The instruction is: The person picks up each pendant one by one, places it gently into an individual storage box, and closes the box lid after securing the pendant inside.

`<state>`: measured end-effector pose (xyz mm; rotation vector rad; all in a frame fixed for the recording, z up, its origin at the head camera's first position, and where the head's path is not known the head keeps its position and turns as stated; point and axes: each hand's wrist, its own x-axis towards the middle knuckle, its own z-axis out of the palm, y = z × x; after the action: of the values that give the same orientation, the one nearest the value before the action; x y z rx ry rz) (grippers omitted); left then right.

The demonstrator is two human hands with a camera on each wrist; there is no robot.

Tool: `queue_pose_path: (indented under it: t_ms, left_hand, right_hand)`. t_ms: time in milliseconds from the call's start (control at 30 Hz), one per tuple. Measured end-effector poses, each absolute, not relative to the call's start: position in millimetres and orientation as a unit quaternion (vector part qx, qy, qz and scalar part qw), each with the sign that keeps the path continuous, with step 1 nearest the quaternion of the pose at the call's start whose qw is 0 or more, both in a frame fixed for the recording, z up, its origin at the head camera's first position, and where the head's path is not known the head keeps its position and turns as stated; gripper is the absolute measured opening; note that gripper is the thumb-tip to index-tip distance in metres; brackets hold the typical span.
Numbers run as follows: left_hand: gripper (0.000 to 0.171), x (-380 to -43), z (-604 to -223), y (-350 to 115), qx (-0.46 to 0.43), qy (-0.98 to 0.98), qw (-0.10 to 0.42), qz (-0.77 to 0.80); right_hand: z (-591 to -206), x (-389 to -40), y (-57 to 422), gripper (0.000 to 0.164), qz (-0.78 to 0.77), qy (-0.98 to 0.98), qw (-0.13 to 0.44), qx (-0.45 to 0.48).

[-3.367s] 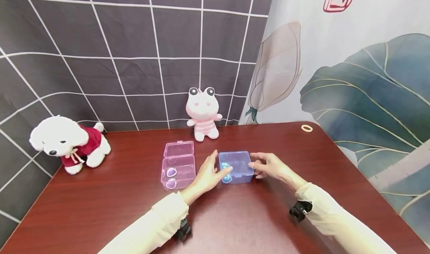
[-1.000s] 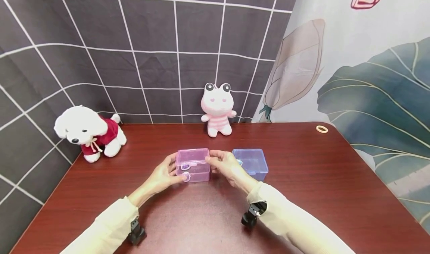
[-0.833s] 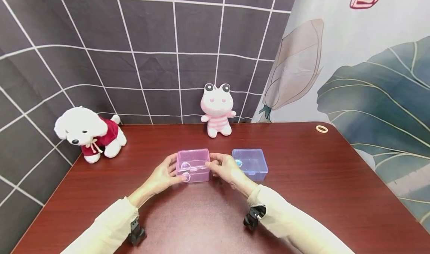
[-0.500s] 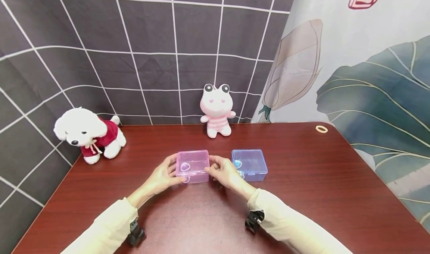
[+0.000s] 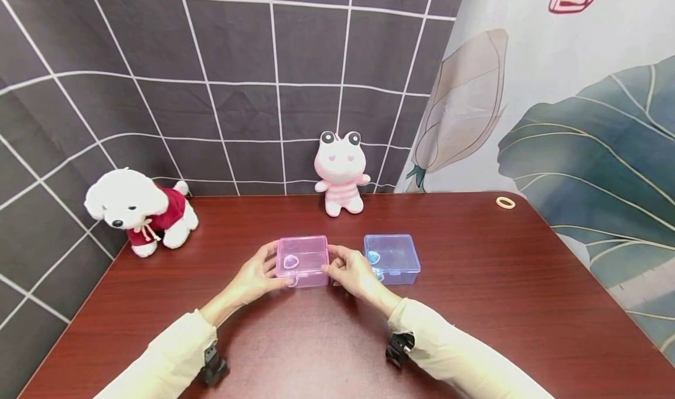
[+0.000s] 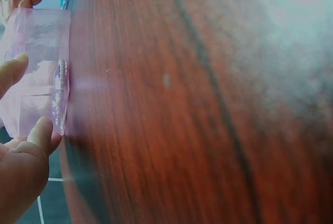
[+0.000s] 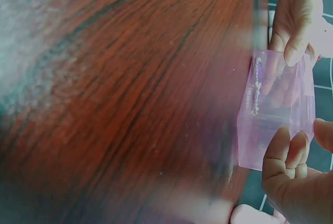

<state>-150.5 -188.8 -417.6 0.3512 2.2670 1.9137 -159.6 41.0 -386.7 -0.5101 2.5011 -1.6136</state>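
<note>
Squarely between both hands sits the pink box (image 5: 302, 261), a small see-through plastic case with its lid down, resting on the worktop (image 5: 474, 305) about midway between the left and right edges and a little nearer the front edge than the back. A heart-shaped trinket (image 5: 290, 262) shows through the lid. The left hand (image 5: 253, 276) grasps the box's left side, fingers curled against the wall and thumb at the front corner; the right hand (image 5: 350, 268) grasps the right side the same way — fingertips pressed to the plastic in the right wrist view.

By its look the box is light, stiff and thin-walled, and smooth enough to slip, so a hold on two opposite side walls, low and even, seems the safest; squeezing hard would likely flex the walls, and the small front catch looks like the spot for a thumb when the lid is to be worked. The loose trinket inside will probably slide if the box tips.

Just beside the right hand stands a blue box (image 5: 392, 258), also closed. Toward the back edge a pink frog plush (image 5: 341, 172) sits upright, a white dog plush (image 5: 138, 208) stands near the back left corner, and a small ring (image 5: 505, 202) lies at the back right corner.
</note>
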Motion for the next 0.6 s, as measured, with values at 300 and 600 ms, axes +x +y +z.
queue_pose_path:
  t_ms: [300, 600]
  left_hand:
    - [0.081, -150.5, -415.8, -189.2, 0.114, 0.767, 0.081, 0.627]
    - [0.071, -149.6, -412.4, -187.6, 0.085, 0.804, 0.064, 0.585]
  right_hand:
    - [-390.1, -159.7, 41.8, 0.044, -0.553, 0.814, 0.07, -0.163]
    - [-392.8, -157.0, 39.5, 0.04, -0.61, 0.776, 0.101, -0.123]
